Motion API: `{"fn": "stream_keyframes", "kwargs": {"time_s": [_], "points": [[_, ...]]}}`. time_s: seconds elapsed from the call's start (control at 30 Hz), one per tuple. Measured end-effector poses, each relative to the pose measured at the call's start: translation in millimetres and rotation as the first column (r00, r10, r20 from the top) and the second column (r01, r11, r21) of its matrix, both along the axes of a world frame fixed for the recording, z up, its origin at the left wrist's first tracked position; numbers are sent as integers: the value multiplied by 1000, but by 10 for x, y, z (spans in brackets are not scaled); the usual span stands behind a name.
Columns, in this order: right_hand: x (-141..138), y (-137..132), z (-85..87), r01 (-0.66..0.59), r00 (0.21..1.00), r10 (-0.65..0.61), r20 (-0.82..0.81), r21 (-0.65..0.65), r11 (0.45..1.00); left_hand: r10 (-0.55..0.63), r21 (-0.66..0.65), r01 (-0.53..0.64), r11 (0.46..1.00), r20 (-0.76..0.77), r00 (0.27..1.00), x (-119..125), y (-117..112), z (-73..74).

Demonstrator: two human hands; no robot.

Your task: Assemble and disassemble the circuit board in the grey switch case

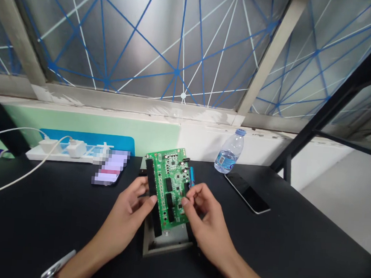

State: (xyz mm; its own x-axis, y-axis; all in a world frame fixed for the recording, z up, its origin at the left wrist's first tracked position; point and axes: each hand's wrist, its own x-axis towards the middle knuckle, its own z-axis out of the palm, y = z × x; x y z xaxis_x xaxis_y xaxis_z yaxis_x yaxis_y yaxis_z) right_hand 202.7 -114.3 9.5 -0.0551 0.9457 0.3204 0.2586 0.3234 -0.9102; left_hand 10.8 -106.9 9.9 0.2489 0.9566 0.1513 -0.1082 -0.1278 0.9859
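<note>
A green circuit board [177,179] with black connectors and chips is held up, tilted, between my two hands. My left hand [135,205] grips its left edge, thumb on the long black connector strip. On the right edge, my right hand [206,220] pinches the board between thumb and fingers. Beneath the board lies a shallow grey metal tray or case [167,249], mostly covered by it. A blue object [192,176] shows just past the board's right edge; I cannot make out its kind.
A tilted water bottle [229,153] leans near the wall, with a dark-screened phone [247,193] in front of it. To the left are a white power strip [36,152] with plugs and cables, and a phone with a blurred screen [114,167]. Everything rests on a black table [70,215].
</note>
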Motion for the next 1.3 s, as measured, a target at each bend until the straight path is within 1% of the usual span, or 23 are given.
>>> {"fn": "stream_keyframes", "kwargs": {"time_s": [0.03, 0.1, 0.2, 0.3, 0.4, 0.47, 0.53, 0.6, 0.67, 0.73, 0.8, 0.93, 1.03, 1.13, 1.23, 1.3], "points": [[11, 26, 5, 2, 996, -5, -89, -33, 999, -6, -5, 6, 1000, 2, 1000, -6, 2, 6], [39, 75, 19, -40, 977, 12, -212, -126, 991, -24, -11, 24, 1000, -2, 1000, -15, 7, 20], [81, 128, 46, -136, 952, 46, -303, -282, 950, -45, -11, 45, 999, -10, 999, -29, 24, 29], [103, 146, 68, -155, 924, 16, -383, -335, 929, -63, 2, 63, 998, -11, 998, -41, 47, 18], [97, 141, 86, -222, 890, 39, -454, -357, 907, -32, 5, 32, 999, -32, 999, -46, 69, -12], [86, 131, 99, -276, 867, 76, -493, -347, 896, 26, -1, -26, 1000, -51, 998, -51, 85, -33], [77, 119, 114, -294, 843, 92, -529, -311, 904, 67, 21, -65, 998, -85, 994, -68, 102, -37], [76, 105, 130, -278, 826, 93, -557, -258, 925, 91, 129, -72, 989, -150, 984, -101, 114, -15], [86, 88, 146, -266, 813, 103, -574, -207, 941, 117, 262, -52, 964, -241, 963, -144, 115, 26], [106, 68, 161, -271, 802, 115, -586, -186, 944, 124, 321, -20, 947, -308, 943, -185, 103, 71], [129, 51, 179, -263, 807, 108, -580, -189, 946, 93, 291, 7, 957, -328, 940, -206, 83, 103], [164, 31, 217, -157, 855, 33, -518, -197, 968, 43, 216, 25, 976, -308, 950, -183, 47, 102], [172, 28, 235, -159, 834, 22, -552, -203, 966, 40, 191, 27, 981, -340, 940, -158, 39, 73], [171, 26, 225, -203, 810, 58, -583, -187, 961, 31, 172, 30, 985, -342, 939, -161, 40, 59], [170, 9, 184, -199, 841, 112, -529, -112, 974, 7, 151, 45, 987, -330, 944, -170, 34, 73], [170, -19, 155, -203, 873, 164, -458, -36, 978, -43, 109, 84, 991, -333, 942, -165, 22, 91]]}}
